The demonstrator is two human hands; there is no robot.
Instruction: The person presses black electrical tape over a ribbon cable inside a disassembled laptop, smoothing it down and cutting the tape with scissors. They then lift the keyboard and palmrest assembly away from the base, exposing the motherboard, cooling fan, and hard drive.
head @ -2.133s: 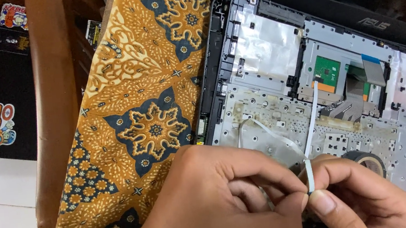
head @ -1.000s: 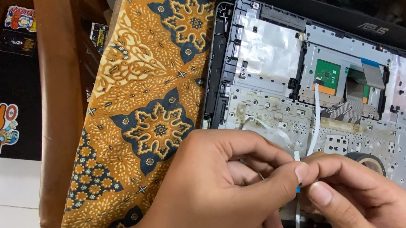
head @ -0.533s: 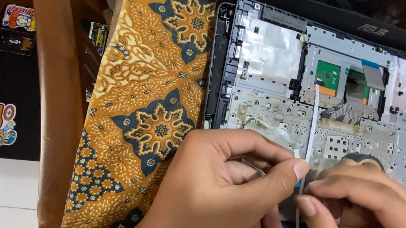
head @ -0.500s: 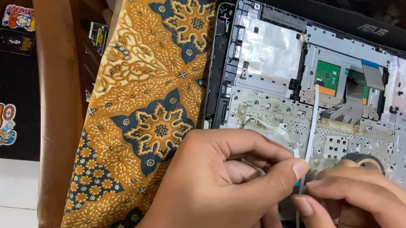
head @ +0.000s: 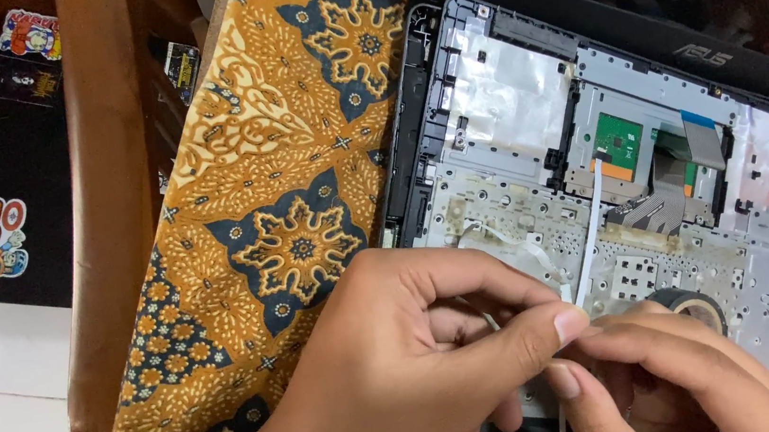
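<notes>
I have both hands low over the opened laptop [head: 528, 134], which lies on a patterned orange cloth [head: 279, 208]. My left hand [head: 411, 375] pinches the free end of the thin white ribbon cable [head: 591, 232] between thumb and forefinger, keeping it taut. Its far end sits at the small green board [head: 619, 136]. My right hand [head: 668, 377] closes on the same cable end from the other side, just beside a roll of black tape [head: 694, 303].
</notes>
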